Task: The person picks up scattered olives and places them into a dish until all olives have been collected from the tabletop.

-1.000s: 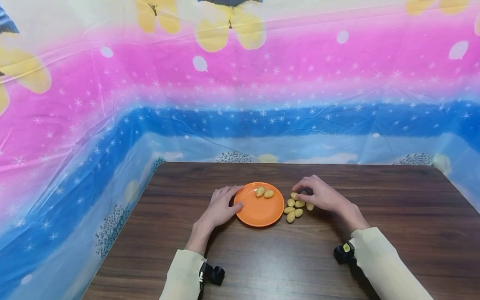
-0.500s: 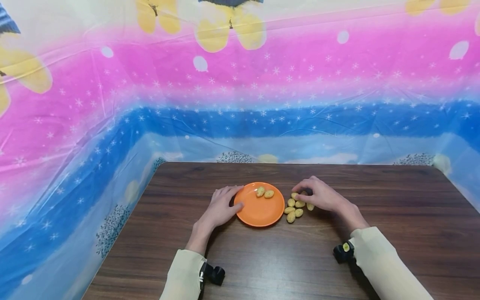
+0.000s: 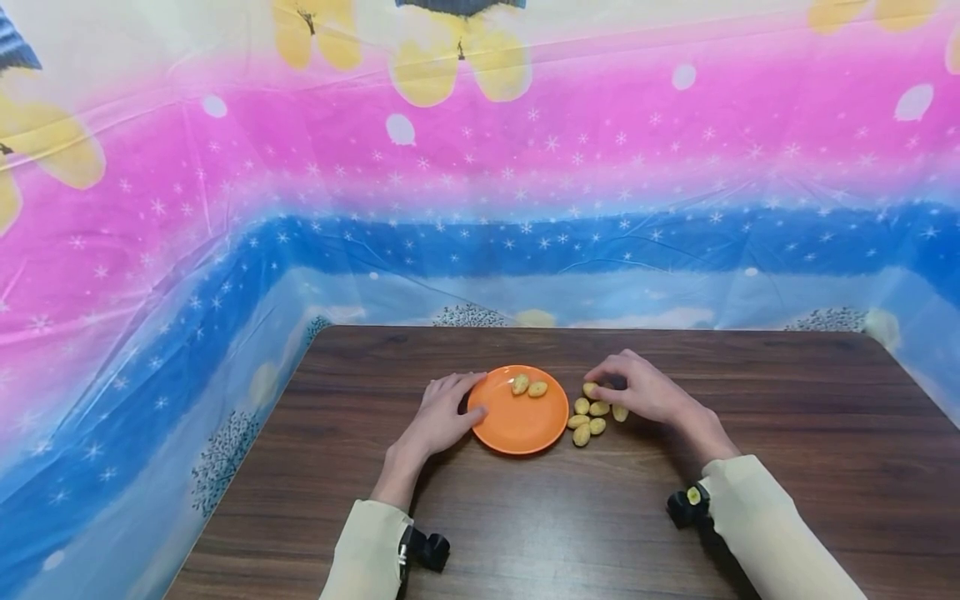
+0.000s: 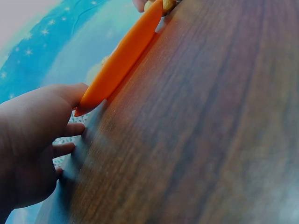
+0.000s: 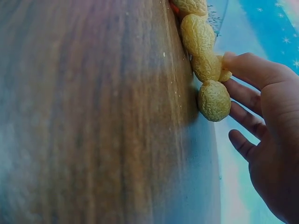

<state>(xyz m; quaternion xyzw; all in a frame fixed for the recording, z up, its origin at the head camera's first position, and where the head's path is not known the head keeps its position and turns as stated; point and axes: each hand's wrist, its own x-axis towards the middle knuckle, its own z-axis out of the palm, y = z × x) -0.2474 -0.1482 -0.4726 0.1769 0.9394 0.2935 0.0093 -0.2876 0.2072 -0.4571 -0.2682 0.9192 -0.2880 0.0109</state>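
Note:
An orange plate (image 3: 517,429) lies on the table with two wrinkled yellow oval pieces (image 3: 528,387) near its far rim. My left hand (image 3: 442,412) touches the plate's left rim with thumb and index finger; its other fingers are spread behind the rim in the left wrist view. To the right of the plate lies a loose cluster of several more such pieces (image 3: 581,435). My right hand (image 3: 645,387) is over the cluster's far side, pinching a yellow piece (image 3: 588,389) between thumb and index finger. Its other fingers hang loosely beside the pieces (image 5: 214,101).
The dark wooden table (image 3: 510,525) has its far edge just behind the plate and hands. Behind it hangs a patterned pink and blue cloth (image 3: 480,183). A small black camera (image 3: 427,548) is worn on the left wrist and another camera (image 3: 686,506) on the right.

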